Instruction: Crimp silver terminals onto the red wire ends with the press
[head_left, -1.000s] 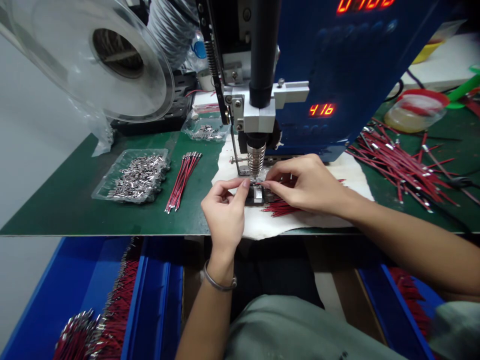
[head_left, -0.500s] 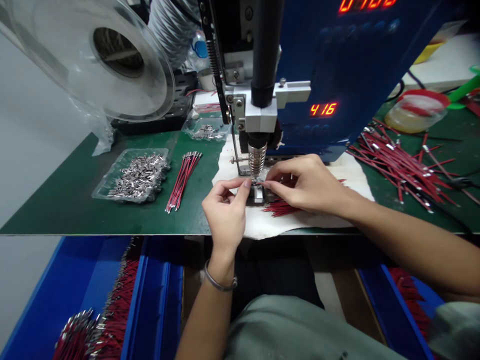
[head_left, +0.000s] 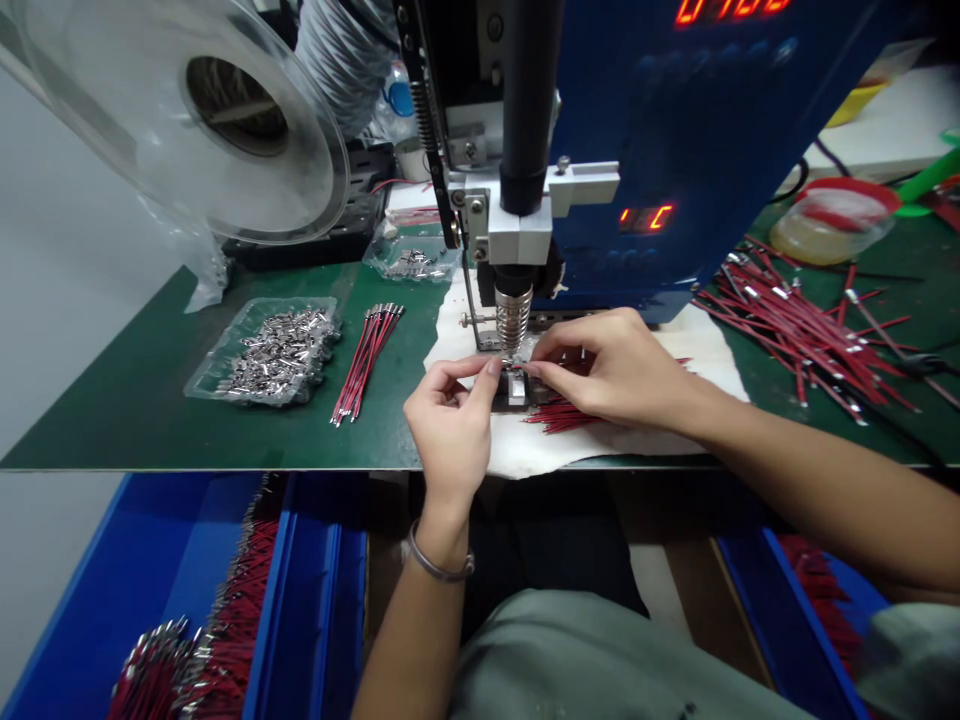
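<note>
Below the spring-wrapped tip (head_left: 513,318) of a soldering machine, my two hands meet from either side. My left hand (head_left: 454,415) is closed in a pinch of thumb and forefinger; what it grips is too small to make out. From the right, my right hand (head_left: 619,370) pinches a thin red wire, whose end shows between the hands. A small metal fixture block (head_left: 517,387) sits just under the fingertips. Beneath my right hand, a bundle of red wires (head_left: 559,414) lies on a white cloth (head_left: 517,450).
Left on the green table (head_left: 142,400) are a clear tray of metal terminals (head_left: 277,350) and a wire bundle (head_left: 367,360). More wires (head_left: 806,325) spread at right by a red-lidded jar (head_left: 832,225). A blue bin (head_left: 180,540) holds wires below. The blue machine housing (head_left: 675,120) rises behind.
The lower red display on the machine has changed from 416 to a partly lit reading with a C. Both hands keep nearly the same position.
</note>
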